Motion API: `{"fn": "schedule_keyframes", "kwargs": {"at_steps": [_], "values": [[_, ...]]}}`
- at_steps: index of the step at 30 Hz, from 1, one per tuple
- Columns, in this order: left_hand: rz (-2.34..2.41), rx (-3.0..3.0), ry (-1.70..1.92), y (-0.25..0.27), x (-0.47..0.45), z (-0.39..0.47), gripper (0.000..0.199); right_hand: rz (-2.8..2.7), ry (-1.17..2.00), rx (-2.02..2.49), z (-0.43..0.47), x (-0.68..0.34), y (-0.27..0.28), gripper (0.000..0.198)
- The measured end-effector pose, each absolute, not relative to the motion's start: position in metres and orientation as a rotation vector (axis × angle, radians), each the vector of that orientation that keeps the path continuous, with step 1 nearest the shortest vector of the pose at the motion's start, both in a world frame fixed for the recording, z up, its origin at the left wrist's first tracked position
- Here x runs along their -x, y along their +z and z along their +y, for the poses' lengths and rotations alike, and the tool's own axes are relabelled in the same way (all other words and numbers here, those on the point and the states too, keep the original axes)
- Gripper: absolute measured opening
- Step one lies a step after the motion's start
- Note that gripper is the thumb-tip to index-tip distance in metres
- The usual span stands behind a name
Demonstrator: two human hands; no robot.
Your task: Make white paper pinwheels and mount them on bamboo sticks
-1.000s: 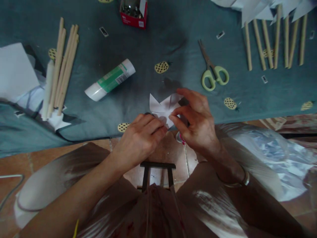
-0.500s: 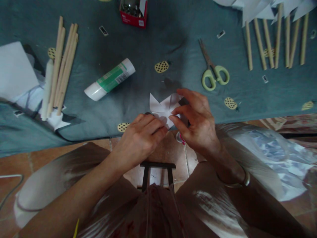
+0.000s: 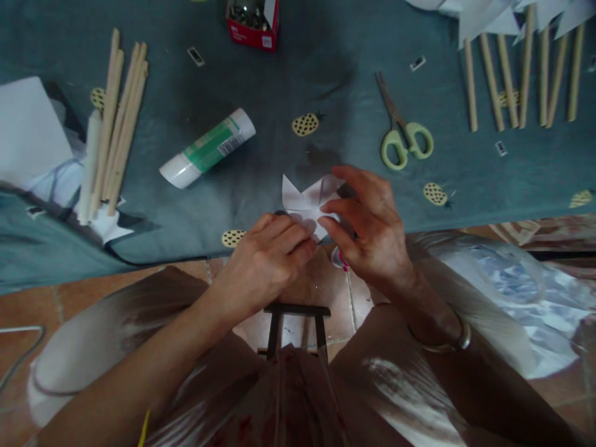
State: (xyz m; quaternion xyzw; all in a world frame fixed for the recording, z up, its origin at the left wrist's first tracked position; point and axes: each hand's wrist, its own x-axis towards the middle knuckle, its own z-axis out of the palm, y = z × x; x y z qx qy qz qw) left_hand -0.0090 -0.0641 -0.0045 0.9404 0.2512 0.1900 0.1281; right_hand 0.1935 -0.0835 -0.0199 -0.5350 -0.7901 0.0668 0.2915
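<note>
A white paper pinwheel [image 3: 303, 202] with folded, pointed blades lies at the near edge of the cloth-covered table. My left hand [image 3: 274, 253] is closed on its lower left side, fingers curled over the paper. From the right, my right hand [image 3: 376, 231] pinches at the pinwheel's middle with thumb and index finger, while its other fingers arch over the right blades. Whatever small thing may sit between those fingertips is too small to make out. Scissors [image 3: 402, 138] with light green handles rest on the cloth beyond my right hand.
A white and green glue stick [image 3: 209, 148] lies left of the pinwheel. Farther left are several wooden sticks [image 3: 125, 124] and white paper [image 3: 32, 127]. A red box [image 3: 251, 36] of small metallic pieces stands at the back. Finished-looking pinwheels on sticks [image 3: 526, 74] lie back right.
Both hands keep nearly the same hold on the pinwheel. The right thumb and index finger have shifted very slightly at its middle. The view has moved a little.
</note>
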Motion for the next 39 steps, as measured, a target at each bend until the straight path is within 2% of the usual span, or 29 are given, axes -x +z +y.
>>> {"fn": "schedule_keyframes", "kwargs": {"at_steps": [8,15,21,26,31,39], "values": [[0.737,-2.762,0.548,-0.004,0.009,-0.064,0.022,-2.094,0.213,1.411,-0.084,-0.194,-0.021,0.014],[0.735,-2.758,0.518,-0.003,0.008,-0.064,0.023,-2.109,0.171,1.349,-0.085,-0.191,-0.022,0.010],[0.736,-2.752,0.489,-0.003,0.009,-0.064,0.023,-2.091,0.167,1.355,-0.095,-0.183,-0.028,0.026],[0.731,-2.746,0.512,-0.003,0.009,-0.064,0.024,-2.091,0.130,1.422,-0.102,-0.176,-0.029,0.028],[0.744,-2.758,0.506,-0.004,0.008,-0.063,0.023,-2.056,0.226,1.433,-0.101,-0.177,-0.030,0.038],[0.755,-2.780,0.505,-0.003,0.007,-0.064,0.019,-2.049,0.181,1.410,-0.100,-0.181,-0.035,0.032]]}}
